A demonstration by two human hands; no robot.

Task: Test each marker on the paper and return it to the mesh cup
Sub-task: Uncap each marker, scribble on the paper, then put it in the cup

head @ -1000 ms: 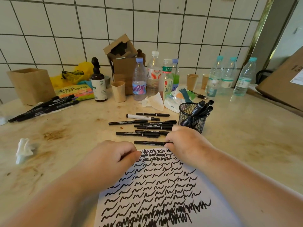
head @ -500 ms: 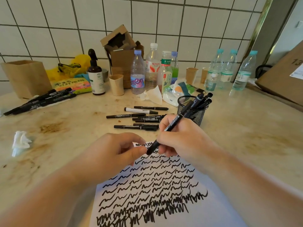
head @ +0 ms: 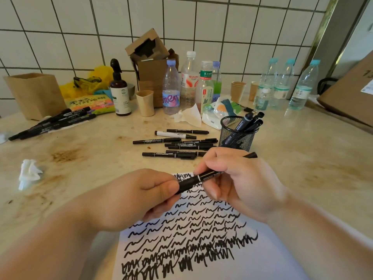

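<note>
I hold one black marker (head: 203, 177) above the top of the paper (head: 252, 265), which is covered in black squiggles. My right hand (head: 240, 182) grips the marker's barrel. My left hand (head: 141, 197) pinches its capped lower end. Beyond my hands several black markers (head: 177, 145) and one white-barrelled marker (head: 171, 134) lie loose on the counter. The black mesh cup (head: 236, 136) stands to their right with three markers (head: 250, 122) sticking out of it.
Another bunch of black markers (head: 52, 123) lies at the far left. Water bottles (head: 189, 85), paper cups (head: 145, 103), a brown spray bottle (head: 120, 91) and cardboard boxes (head: 149, 57) line the tiled wall. Crumpled tissue (head: 29, 173) sits at left. A big cardboard box (head: 351, 93) is at right.
My right hand picked a marker off the counter and lifted it over the paper. My left hand rose from the paper and closed on the marker's cap end.
</note>
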